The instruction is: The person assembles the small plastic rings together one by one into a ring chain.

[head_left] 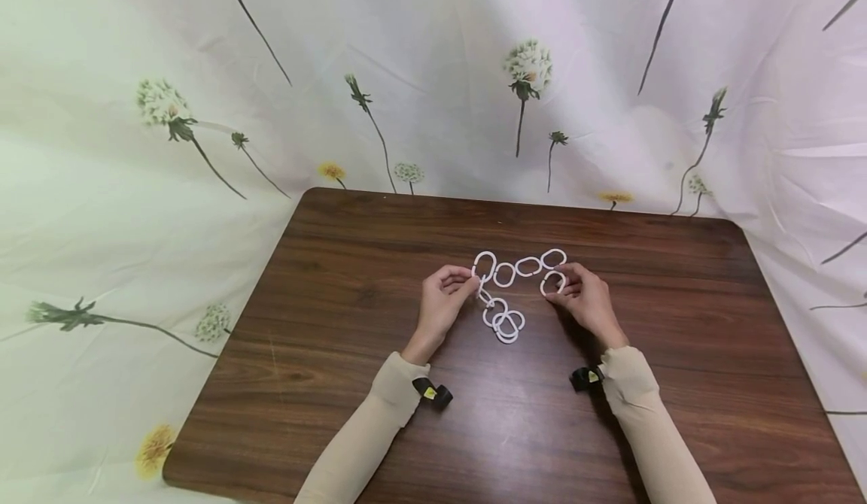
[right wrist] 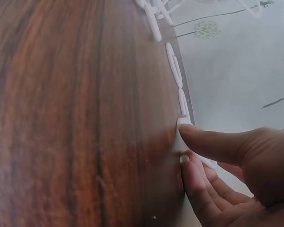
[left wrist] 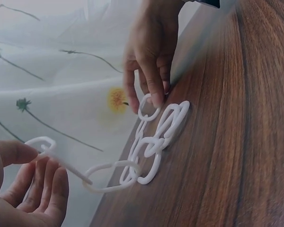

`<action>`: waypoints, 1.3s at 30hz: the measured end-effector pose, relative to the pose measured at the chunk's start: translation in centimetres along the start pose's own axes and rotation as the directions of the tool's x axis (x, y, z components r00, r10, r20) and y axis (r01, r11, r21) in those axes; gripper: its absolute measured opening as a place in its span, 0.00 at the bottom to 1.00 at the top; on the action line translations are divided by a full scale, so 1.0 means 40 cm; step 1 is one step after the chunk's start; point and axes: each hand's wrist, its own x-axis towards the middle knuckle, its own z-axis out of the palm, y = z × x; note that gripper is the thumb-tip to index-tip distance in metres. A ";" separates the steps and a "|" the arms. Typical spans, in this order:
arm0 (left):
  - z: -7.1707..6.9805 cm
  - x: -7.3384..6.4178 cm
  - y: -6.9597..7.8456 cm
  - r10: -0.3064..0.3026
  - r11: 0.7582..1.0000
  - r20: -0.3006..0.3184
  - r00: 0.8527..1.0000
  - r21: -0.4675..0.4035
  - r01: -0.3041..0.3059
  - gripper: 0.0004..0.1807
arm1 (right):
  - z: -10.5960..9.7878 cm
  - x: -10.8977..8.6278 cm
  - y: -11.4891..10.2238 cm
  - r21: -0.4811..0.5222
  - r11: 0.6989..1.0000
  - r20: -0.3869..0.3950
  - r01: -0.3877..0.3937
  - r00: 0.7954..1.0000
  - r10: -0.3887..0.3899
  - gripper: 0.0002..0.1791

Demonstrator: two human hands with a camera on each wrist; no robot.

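A chain of white open-ended plastic rings (head_left: 528,258) lies on the table in a bent line. My left hand (head_left: 443,301) pinches one white link (left wrist: 66,165) between thumb and fingertips, and in the left wrist view that link is raised off the table. From it the chain runs down to a cluster of overlapping rings (head_left: 506,341). On the other side, my right hand (head_left: 588,301) pinches the white ring (head_left: 543,286) at the far right end of the line. Thumb and forefinger (right wrist: 194,175) hold its edge close over the wood in the right wrist view.
The brown wooden table (head_left: 339,263) has rounded corners, with its far edge behind the rings. A pale flower-printed cloth (head_left: 440,75) hangs around the back and sides. Black wrist cameras (head_left: 433,394) are strapped at both cream sleeves (head_left: 640,391).
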 end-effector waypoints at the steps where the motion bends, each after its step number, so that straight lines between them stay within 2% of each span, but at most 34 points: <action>1: -0.001 0.000 0.001 -0.001 1.000 -0.001 1.000 -0.001 0.001 0.10 | -0.002 -0.001 0.000 0.006 1.000 0.009 0.003 1.000 -0.003 0.30; 5: -0.002 0.000 0.003 0.004 1.000 0.003 1.000 -0.007 -0.004 0.10 | -0.009 -0.005 -0.003 0.023 1.000 0.031 -0.002 1.000 0.001 0.32; 9: -0.003 0.000 0.003 0.007 1.000 0.008 1.000 -0.016 -0.007 0.10 | -0.014 -0.009 -0.001 0.071 0.997 0.029 -0.043 0.999 0.041 0.32; 12: -0.004 0.000 0.002 0.005 1.000 0.007 1.000 -0.024 -0.005 0.10 | -0.017 -0.012 0.001 0.094 0.993 0.023 -0.072 0.997 0.070 0.30; 18: -0.007 0.001 -0.002 0.004 1.000 0.001 1.000 -0.025 -0.004 0.09 | -0.022 -0.020 0.003 0.103 0.992 0.002 -0.067 0.998 0.067 0.28; 24: -0.006 -0.001 -0.001 0.004 1.000 0.004 1.000 -0.016 -0.004 0.09 | -0.022 -0.025 -0.003 0.131 0.988 -0.042 -0.080 0.995 0.086 0.20; 39: -0.004 -0.003 0.005 0.025 0.999 -0.002 1.000 -0.027 -0.025 0.10 | -0.022 -0.031 -0.054 0.161 0.987 -0.082 -0.006 0.996 0.019 0.16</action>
